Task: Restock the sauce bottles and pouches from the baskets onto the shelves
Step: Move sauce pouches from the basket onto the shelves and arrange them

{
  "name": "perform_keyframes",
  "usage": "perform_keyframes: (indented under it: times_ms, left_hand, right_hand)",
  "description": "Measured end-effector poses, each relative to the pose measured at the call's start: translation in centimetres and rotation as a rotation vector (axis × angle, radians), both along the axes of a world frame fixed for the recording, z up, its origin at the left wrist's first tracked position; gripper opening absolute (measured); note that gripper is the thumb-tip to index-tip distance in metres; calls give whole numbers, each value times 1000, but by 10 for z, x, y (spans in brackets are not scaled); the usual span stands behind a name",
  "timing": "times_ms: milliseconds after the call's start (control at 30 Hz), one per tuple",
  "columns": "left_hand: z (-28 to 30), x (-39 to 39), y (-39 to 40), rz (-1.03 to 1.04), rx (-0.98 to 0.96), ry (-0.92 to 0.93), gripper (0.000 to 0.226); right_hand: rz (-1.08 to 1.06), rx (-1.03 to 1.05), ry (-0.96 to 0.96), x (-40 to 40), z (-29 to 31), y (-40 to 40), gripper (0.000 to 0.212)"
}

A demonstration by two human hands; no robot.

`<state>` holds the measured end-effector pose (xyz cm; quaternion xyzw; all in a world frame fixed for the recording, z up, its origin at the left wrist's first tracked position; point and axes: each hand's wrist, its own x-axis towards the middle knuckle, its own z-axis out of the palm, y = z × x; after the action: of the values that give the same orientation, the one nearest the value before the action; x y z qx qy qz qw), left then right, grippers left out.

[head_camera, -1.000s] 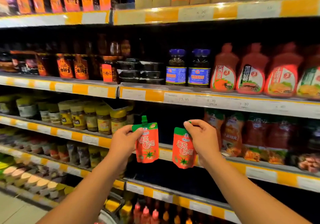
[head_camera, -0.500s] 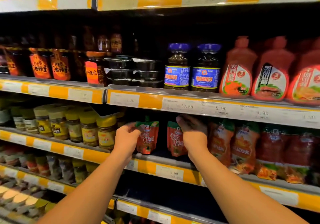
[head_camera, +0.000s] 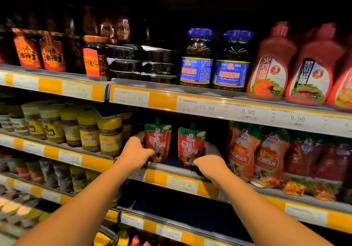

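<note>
Two red tomato-sauce pouches with green tops stand upright side by side on the middle shelf (head_camera: 177,184). My left hand (head_camera: 136,153) grips the lower left side of the left pouch (head_camera: 158,141). My right hand (head_camera: 209,160) holds the bottom right of the right pouch (head_camera: 191,145). Both pouches rest inside the shelf, in the gap between the yellow-lidded jars and the orange pouches.
Yellow-lidded jars (head_camera: 110,135) stand left of the gap, orange sauce pouches (head_camera: 242,150) to the right. Above are blue-lidded jars (head_camera: 197,59), red squeeze bottles (head_camera: 270,65) and stacked black tubs (head_camera: 142,63). A basket rim (head_camera: 108,234) shows at the bottom.
Both hands carried the pouches from in front of the shelf edge into the shelf and set them upright. My hands slid down from the pouch tops to their lower sides. The view moved closer.
</note>
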<state>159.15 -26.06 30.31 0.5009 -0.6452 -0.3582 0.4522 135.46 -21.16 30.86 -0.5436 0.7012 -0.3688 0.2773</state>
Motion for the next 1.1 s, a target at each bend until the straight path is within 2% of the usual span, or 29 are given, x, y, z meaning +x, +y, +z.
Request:
perform_keyframes:
  times_ms: [433, 533, 733, 800, 1000, 1100]
  left_hand:
    - [-6, 0, -1, 50, -13, -74, 47]
    - [0, 0, -4, 29, 21, -84, 54]
    - [8, -6, -16, 31, 70, -16, 64]
    - [7, -8, -23, 62, 74, 7, 68]
    - [6, -19, -53, 141, 17, -88, 72]
    - [5, -24, -72, 153, 1, -87, 69]
  right_hand:
    - [17, -13, -28, 0, 1, 0, 58]
    - [4, -24, 15, 1, 1, -4, 56]
    - [-24, -16, 23, 4, 6, -19, 64]
    - [-51, -50, 32, 6, 5, -26, 60]
    - [-95, -166, -16, 15, -3, -54, 39]
    - [-101, -221, -28, 18, -5, -74, 43]
